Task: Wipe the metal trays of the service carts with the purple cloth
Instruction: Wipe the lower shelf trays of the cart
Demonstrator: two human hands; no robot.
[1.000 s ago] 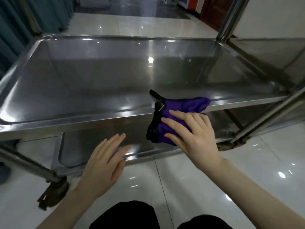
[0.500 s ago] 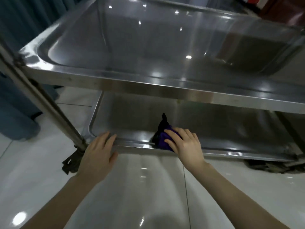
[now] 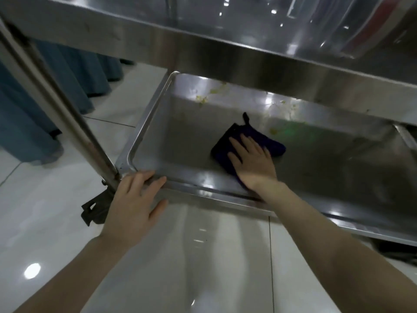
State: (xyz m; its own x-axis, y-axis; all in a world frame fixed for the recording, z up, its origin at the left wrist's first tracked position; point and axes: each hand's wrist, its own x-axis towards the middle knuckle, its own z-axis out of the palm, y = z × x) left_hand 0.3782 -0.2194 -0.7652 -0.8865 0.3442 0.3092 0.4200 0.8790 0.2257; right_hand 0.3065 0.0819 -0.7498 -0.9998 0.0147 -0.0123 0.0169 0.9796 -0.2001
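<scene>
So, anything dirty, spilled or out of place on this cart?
Yes: yellowish food scraps are smeared along the far side of the lower tray, beyond the purple cloth under the right hand. Nothing looks damaged.

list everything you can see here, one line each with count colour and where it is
lower tray: one, silver metal, bottom shelf of the cart, near the floor
upper tray: one, silver metal, directly above the lower tray
purple cloth: one, dark purple, flat on the lower tray floor
food residue: several yellowish smears, along the far side of the lower tray
cart leg: one, silver tube, at the tray's near left corner
caster: one, dark, under that leg
curtain: blue-grey, far left
floor: white glossy tiles
left hand: resting on the tray's near rim
right hand: flat on the cloth
</scene>
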